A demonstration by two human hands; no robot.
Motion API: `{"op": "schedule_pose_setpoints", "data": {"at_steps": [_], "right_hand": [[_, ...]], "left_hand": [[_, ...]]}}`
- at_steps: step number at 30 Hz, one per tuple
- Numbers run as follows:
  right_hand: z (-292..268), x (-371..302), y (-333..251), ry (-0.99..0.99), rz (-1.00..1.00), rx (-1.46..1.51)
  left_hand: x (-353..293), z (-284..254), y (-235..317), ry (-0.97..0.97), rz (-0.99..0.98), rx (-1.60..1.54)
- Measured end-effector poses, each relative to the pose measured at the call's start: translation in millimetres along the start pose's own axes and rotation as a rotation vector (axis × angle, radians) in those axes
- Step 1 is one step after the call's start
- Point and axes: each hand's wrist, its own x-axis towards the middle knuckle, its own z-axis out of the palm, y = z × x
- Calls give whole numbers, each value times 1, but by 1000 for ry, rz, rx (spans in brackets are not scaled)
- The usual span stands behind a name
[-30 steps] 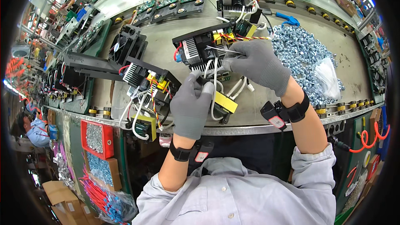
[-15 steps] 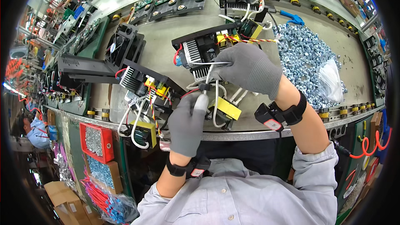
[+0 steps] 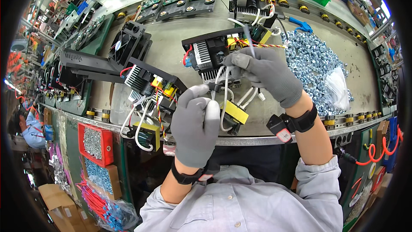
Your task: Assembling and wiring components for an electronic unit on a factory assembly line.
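Note:
My right hand [image 3: 268,75], in a grey glove, pinches a thin white cable tie [image 3: 249,43] that points upward and is blurred. Below those fingers, white cables [image 3: 226,103] loop from a black power unit with silver heat-sink fins [image 3: 201,53] to a yellow-and-black transformer [image 3: 236,112] at the bench edge. A small black ring [image 3: 214,87] sits round part of the cables. My left hand [image 3: 195,129], also gloved, is curled with thumb and forefinger tips against the cables just beside and below this ring; its grip is partly hidden.
A similar unit [image 3: 150,83] stands at the left, another [image 3: 251,4] at the back. Silver nuts [image 3: 307,60] lie heaped at the right beside a bag of white cable ties [image 3: 337,88]. A blue air gun [image 3: 300,25] lies behind them. Roller rails [image 3: 339,120] edge the bench.
The cable tie has swung from pointing left to pointing up as my right hand turned and moved slightly right. My left forefinger has risen toward the black ring.

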Motion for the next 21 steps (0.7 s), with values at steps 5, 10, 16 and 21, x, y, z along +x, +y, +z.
{"op": "schedule_pose_setpoints", "data": {"at_steps": [5,10,16,21], "right_hand": [[9,-8,13,-78,149,216],[6,4,29,180,-257,-102],[8,3,23,153,-227,-558],[18,-5,11,122,-82,-684]], "left_hand": [[13,-4,4,-165,-566,-504],[10,-6,1,-159,-594,-636],[1,1,-6,-109,-486,-565],[-7,13,-13,43,-493,-585]]}}
